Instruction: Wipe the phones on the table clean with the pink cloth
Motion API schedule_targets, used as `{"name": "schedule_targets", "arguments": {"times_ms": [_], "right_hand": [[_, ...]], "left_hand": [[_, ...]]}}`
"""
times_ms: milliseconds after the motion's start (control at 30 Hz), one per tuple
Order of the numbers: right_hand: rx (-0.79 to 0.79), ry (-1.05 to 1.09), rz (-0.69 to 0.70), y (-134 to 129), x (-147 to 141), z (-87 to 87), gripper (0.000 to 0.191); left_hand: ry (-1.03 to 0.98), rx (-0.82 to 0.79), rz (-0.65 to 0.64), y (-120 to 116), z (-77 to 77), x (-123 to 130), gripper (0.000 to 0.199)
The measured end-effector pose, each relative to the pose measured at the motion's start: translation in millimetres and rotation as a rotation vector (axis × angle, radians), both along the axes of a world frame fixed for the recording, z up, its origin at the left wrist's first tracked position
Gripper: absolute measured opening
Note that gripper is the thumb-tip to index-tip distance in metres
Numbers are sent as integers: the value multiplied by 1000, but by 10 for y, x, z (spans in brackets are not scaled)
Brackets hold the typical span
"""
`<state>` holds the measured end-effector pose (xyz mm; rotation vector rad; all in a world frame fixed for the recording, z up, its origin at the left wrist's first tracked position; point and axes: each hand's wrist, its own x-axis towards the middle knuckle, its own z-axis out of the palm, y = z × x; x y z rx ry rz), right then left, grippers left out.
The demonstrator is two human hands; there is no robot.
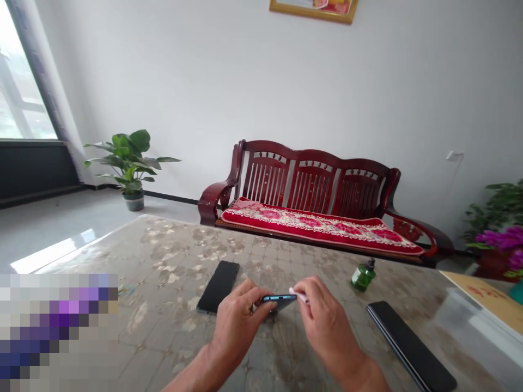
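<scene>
My left hand (242, 310) grips a smartphone (279, 298) between thumb and fingers, with the edge of the phone turned toward me. At the phone's right end, my right hand (327, 318) pinches a small pale pink-white piece (301, 295) against or right beside the edge; whether it is cloth or tissue is not clear. Just left of my left hand, a black phone (218, 286) lies flat on the table, its near corner close to my wrist. A green bottle (363, 276) with a dark top stands beyond my right hand.
The table (163, 256) has a shiny patterned cover. A long black device (408, 343) lies at the right, near a tan printed sheet or box (490, 296). Behind stand a red wooden bench (314, 185) and a potted plant (133, 163). A blurred patch hides the lower left.
</scene>
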<state>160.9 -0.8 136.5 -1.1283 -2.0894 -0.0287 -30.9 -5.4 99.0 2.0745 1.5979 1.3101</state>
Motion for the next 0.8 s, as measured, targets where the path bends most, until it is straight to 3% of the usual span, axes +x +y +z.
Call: {"name": "schedule_targets", "arguments": {"times_ms": [267, 667, 800], "right_hand": [[-164, -156, 110, 8, -9, 187, 35], [-314, 186, 50, 91, 10, 80, 6], [-276, 185, 180, 127, -2, 59, 14]], "left_hand": [[-90, -47, -12, 14, 28, -1, 6], [-141, -58, -41, 26, 13, 8, 6], [-154, -45, -46, 29, -1, 13, 6]]}}
